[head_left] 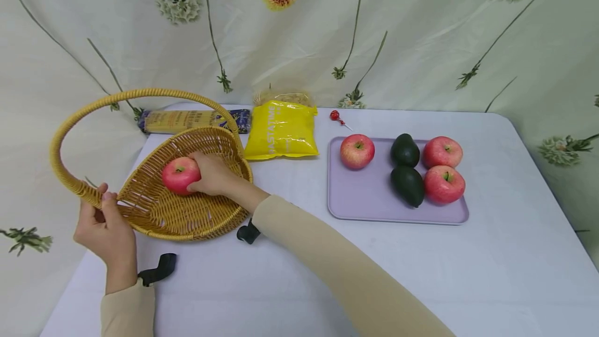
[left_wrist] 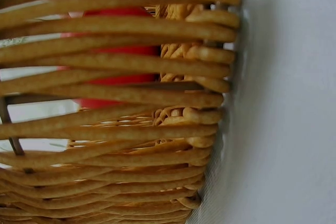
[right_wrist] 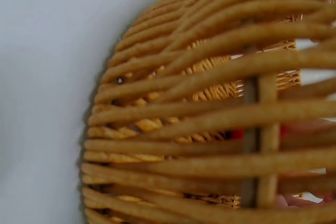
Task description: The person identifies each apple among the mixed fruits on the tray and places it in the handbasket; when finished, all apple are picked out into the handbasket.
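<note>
A wicker basket (head_left: 187, 225) with a tall arched handle stands on the left of the table, tilted in view. My left hand (head_left: 108, 225) grips the basket where the handle meets its left rim. Inside the basket, my right hand (head_left: 212, 173) holds a red apple (head_left: 181, 176), fingers around its right side. Through the slats in the left wrist view the red apple (left_wrist: 123, 51) shows in part. The right wrist view is mostly filled by the woven basket wall (right_wrist: 199, 114), with the fingers largely hidden behind it.
To the right, a lilac tray (head_left: 360, 199) bears several apples (head_left: 357, 151) and two avocados (head_left: 407, 186). Behind the basket lie a blue pasta packet (head_left: 187, 121), a yellow pasta bag (head_left: 282, 131), a clear bag (head_left: 285, 98) and a red lollipop (head_left: 335, 115).
</note>
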`<control>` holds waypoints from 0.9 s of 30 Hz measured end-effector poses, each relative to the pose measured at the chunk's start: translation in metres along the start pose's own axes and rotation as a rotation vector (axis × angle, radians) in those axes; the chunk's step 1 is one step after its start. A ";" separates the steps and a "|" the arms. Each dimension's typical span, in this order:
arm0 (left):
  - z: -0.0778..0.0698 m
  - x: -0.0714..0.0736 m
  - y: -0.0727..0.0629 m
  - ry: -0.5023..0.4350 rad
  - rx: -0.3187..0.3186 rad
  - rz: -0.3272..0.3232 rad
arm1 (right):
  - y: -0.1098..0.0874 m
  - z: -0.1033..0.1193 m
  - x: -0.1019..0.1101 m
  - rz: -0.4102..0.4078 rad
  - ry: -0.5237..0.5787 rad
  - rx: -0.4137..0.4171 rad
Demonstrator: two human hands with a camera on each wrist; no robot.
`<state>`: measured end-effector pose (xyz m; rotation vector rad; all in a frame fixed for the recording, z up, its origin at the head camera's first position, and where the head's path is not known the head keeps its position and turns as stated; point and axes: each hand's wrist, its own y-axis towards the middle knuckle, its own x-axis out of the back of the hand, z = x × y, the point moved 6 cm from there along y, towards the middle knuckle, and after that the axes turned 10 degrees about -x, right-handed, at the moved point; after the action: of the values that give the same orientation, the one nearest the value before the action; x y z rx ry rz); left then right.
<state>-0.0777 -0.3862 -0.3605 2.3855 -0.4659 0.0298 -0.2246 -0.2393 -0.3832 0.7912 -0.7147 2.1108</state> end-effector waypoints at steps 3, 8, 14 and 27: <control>0.003 0.000 0.001 0.004 -0.003 -0.001 | -0.003 0.001 -0.001 0.006 0.010 0.002; 0.013 0.000 0.002 0.015 -0.002 -0.001 | -0.007 0.002 0.000 0.014 0.024 0.020; 0.018 0.000 0.003 0.029 -0.004 0.013 | -0.015 0.003 0.010 0.004 0.054 0.068; 0.010 0.000 0.002 0.021 -0.005 -0.004 | -0.064 -0.001 0.040 -0.020 0.088 0.254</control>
<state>-0.0799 -0.3944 -0.3670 2.3787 -0.4509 0.0511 -0.1951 -0.1846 -0.3404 0.8299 -0.3953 2.2307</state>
